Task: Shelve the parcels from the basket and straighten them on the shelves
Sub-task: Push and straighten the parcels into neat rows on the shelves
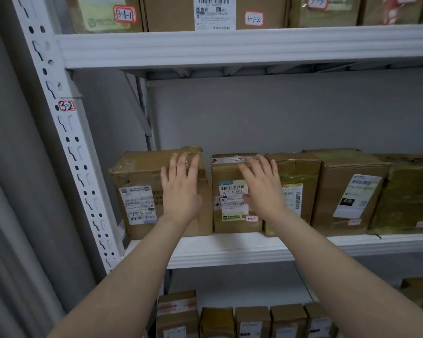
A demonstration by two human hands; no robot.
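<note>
With fingers straight and spread, the left hand (pixel 181 191) lies flat on the leftmost parcel (pixel 142 191) and the right hand (pixel 261 189) on the 2 parcels beside it (pixel 232 196), likely squaring their fronts along the middle shelf (pixel 230 250).

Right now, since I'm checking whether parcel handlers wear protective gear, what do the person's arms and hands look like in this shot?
Both are bare. The left hand and right hand have no gloves, and no rings or markings show on their backs. The left forearm and right forearm are uncovered down to the frame's lower edge: no sleeve, watch, wristband or cable in view.
</note>
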